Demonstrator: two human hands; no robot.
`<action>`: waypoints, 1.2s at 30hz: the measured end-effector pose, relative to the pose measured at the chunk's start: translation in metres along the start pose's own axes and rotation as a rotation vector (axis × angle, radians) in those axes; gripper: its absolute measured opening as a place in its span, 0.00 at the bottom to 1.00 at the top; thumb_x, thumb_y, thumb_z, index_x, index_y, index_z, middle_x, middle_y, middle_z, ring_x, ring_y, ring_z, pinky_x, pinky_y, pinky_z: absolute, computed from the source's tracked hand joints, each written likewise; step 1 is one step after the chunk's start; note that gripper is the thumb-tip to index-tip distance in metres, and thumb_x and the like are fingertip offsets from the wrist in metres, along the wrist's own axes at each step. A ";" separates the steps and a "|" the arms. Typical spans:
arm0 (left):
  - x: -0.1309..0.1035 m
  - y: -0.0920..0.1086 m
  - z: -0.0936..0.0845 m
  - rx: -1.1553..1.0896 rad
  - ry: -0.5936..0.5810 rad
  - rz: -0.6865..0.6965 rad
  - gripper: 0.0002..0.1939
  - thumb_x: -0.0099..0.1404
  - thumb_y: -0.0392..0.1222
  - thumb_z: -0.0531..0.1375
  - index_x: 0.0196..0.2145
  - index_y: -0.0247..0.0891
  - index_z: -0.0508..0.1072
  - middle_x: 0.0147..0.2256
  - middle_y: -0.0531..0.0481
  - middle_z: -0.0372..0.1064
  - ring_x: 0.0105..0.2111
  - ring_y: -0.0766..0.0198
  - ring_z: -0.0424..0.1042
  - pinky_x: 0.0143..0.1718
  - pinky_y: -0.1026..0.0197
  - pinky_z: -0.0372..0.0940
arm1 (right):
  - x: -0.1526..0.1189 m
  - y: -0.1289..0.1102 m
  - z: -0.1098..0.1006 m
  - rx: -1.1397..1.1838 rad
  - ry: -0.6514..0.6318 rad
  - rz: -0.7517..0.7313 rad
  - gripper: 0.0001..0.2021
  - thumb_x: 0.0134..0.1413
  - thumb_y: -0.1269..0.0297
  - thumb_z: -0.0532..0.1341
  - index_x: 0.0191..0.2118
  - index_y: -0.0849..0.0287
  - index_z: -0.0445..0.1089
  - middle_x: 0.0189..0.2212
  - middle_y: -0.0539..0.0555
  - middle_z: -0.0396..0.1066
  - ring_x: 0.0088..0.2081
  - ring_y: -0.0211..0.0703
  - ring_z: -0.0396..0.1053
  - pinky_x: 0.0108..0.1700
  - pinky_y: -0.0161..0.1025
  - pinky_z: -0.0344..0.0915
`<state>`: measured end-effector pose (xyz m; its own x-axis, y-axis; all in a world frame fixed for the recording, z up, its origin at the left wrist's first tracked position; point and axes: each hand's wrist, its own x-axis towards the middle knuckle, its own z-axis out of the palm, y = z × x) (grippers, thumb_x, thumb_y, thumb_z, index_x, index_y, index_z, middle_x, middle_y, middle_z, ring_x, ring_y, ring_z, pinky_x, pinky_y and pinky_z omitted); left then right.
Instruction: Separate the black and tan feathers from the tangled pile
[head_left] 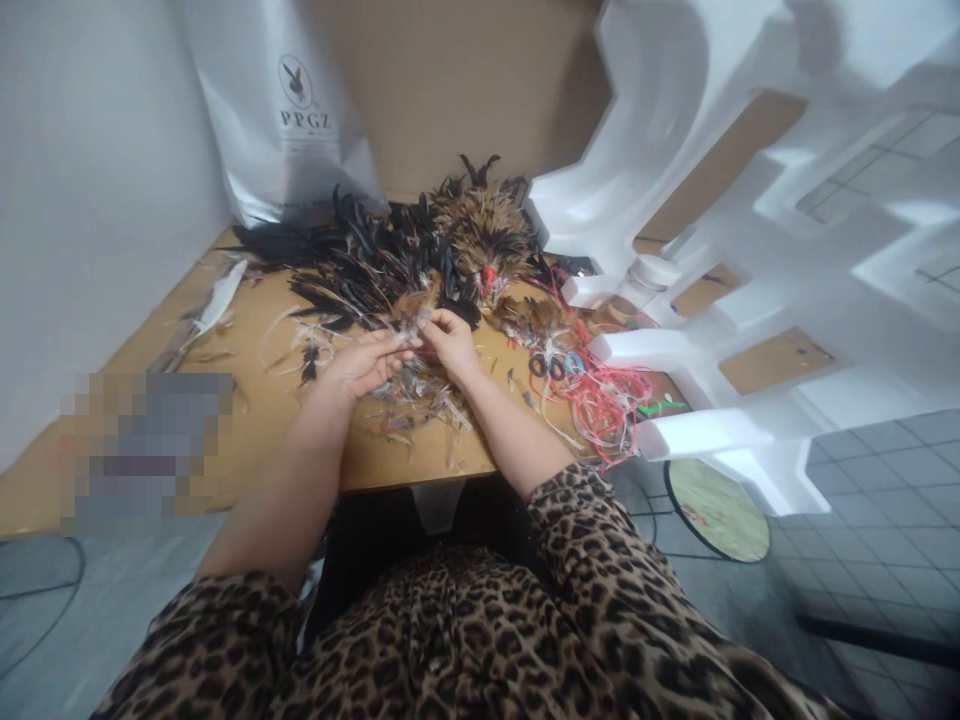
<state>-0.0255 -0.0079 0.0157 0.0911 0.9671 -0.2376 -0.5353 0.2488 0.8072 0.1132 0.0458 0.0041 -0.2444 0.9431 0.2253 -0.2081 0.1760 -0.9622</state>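
Above the tabletop (259,415), the narrowed fingers of the left hand (369,362) and right hand (451,343) pinch a brown feather tuft (418,301), probably light, soft and easily crushed, best gripped at its pale base.

The person wears a loose top (457,640) in leopard print, dark rounded rosettes and blotches on a tan-brown ground, filling the near side of the table (259,410). The cloth looks soft and thin, falling in creases. Its left sleeve (217,640) and right sleeve (600,540) carry the same print and are wide and roomy, the right one bunched at its hem short of the table. Forearms, left hand (367,362) and right hand (448,340) are bare. Black clothing (487,520) shows just below the table's front edge, its cut hidden.
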 end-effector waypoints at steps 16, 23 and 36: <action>0.002 -0.003 -0.003 -0.050 -0.010 -0.034 0.05 0.57 0.26 0.60 0.32 0.26 0.74 0.31 0.40 0.75 0.26 0.68 0.74 0.24 0.73 0.67 | -0.001 0.003 0.002 -0.077 0.070 -0.076 0.10 0.44 0.58 0.61 0.28 0.59 0.64 0.23 0.46 0.64 0.26 0.31 0.61 0.33 0.31 0.59; 0.004 -0.003 -0.001 -0.053 0.121 0.035 0.05 0.57 0.24 0.58 0.27 0.26 0.73 0.25 0.44 0.73 0.21 0.72 0.72 0.22 0.74 0.66 | -0.001 -0.001 0.002 0.015 0.107 0.012 0.12 0.42 0.56 0.63 0.25 0.59 0.63 0.20 0.44 0.61 0.23 0.29 0.56 0.28 0.29 0.55; 0.008 -0.002 -0.003 -0.046 0.152 0.197 0.05 0.51 0.26 0.63 0.27 0.30 0.72 0.27 0.46 0.74 0.23 0.73 0.72 0.22 0.76 0.64 | -0.002 -0.006 0.003 0.319 -0.054 0.279 0.17 0.33 0.57 0.69 0.23 0.60 0.61 0.17 0.42 0.61 0.18 0.26 0.54 0.20 0.27 0.50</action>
<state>-0.0266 -0.0008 0.0104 -0.1440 0.9766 -0.1595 -0.5686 0.0502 0.8211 0.1116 0.0425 0.0098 -0.3801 0.9247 -0.0208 -0.4072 -0.1876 -0.8939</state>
